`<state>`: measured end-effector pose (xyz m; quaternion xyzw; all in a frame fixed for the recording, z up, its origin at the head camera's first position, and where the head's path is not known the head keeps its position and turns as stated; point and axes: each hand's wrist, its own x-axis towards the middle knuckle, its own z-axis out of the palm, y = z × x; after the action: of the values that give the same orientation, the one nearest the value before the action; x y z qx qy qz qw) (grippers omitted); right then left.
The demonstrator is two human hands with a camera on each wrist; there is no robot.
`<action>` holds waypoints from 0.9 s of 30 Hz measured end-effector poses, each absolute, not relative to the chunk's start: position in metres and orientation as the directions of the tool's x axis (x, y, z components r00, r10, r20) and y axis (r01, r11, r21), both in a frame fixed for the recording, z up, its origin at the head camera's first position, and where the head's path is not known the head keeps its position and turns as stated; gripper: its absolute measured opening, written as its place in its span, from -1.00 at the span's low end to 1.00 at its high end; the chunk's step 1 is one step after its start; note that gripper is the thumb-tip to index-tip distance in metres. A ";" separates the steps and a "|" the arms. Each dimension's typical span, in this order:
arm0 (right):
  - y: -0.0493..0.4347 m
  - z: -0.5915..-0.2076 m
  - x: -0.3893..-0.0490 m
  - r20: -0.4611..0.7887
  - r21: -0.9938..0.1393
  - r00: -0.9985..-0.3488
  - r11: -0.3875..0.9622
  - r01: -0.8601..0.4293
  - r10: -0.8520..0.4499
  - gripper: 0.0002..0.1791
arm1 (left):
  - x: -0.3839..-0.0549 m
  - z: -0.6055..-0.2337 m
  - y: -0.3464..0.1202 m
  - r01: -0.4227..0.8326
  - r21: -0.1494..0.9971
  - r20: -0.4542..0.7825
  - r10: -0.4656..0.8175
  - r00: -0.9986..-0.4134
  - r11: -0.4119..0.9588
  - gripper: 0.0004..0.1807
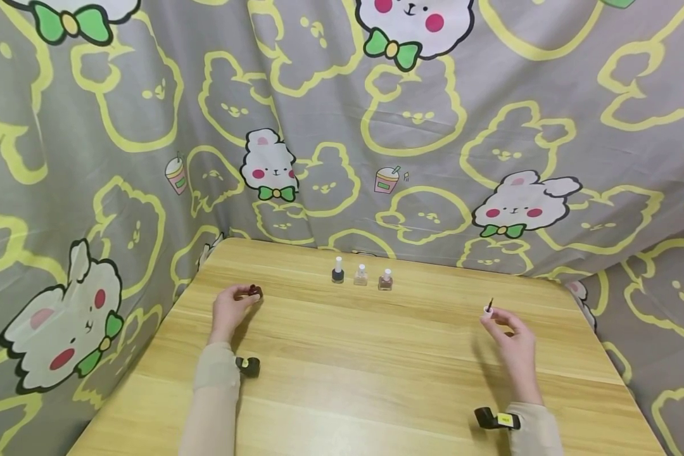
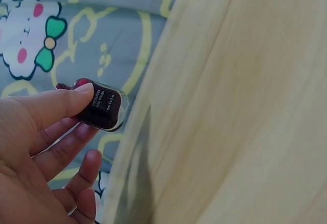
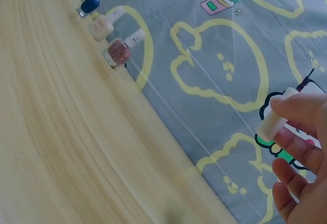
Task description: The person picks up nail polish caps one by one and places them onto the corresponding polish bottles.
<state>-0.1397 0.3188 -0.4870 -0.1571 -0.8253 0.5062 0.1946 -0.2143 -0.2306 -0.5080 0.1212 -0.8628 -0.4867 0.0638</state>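
Observation:
My left hand (image 1: 232, 311) pinches a small dark red nail polish bottle (image 2: 103, 106) between thumb and fingers, above the left part of the table. The bottle's neck is uncapped, and white lettering shows on its front. Far to the right, my right hand (image 1: 514, 342) pinches a white nail polish cap (image 3: 276, 120) with its dark brush (image 3: 306, 80) pointing up and away from the palm. Between the hands, toward the back, stand three capped bottles: a dark blue one (image 1: 338, 275), a pale clear one (image 1: 360, 277) and a reddish-brown one (image 1: 385, 282).
The wooden table (image 1: 330, 354) runs back to a grey curtain (image 1: 319, 114) with yellow outlines and white cartoon animals. Curtain also hangs along the left and right sides. A black camera mount (image 1: 248, 366) sits on the left wrist, another camera mount (image 1: 493, 418) on the right.

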 end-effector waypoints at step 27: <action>0.283 -0.485 -0.147 0.213 -0.879 -0.931 0.474 -0.050 0.297 -0.66 | -0.212 -0.487 -0.134 0.031 0.916 0.089 -0.126 -0.988 0.401 -0.65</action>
<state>-0.1466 0.2827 -0.4851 -0.0735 -0.8412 0.5077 0.1711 -0.2122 -0.1341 -0.4871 0.0285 -0.8339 -0.5465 0.0718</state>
